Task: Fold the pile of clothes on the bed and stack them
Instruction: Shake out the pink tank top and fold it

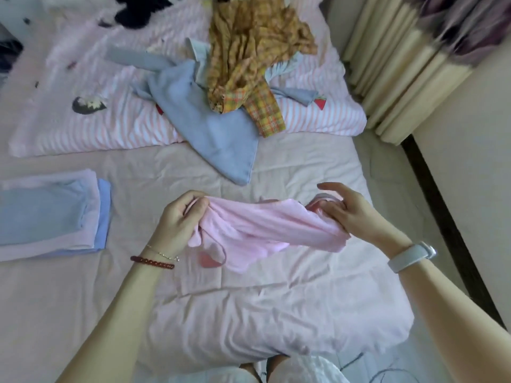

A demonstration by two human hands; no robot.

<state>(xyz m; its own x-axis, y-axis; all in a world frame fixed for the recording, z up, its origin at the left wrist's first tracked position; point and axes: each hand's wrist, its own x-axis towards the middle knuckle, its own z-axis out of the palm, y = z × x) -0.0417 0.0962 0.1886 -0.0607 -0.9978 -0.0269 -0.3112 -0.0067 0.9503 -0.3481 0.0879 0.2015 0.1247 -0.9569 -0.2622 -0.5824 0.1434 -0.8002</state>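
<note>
A pink garment (265, 228) is held bunched above the bed (276, 313), just below centre; its one end is gripped by the curled fingers of the left hand (177, 217), its other end is gathered by the right hand (345, 214) (index finger lifted free). A folded stack (49, 217) is seen at nine o'clock, the unfolded pile (237, 78) at twelve o'clock

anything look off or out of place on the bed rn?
Nothing damaged or spilled. The unfolded pile is untidy: a yellow plaid garment lies crumpled over a blue garment on the striped quilt. The folded stack at left is neat. Both hands hold a bunched pink garment, not yet folded.
</note>
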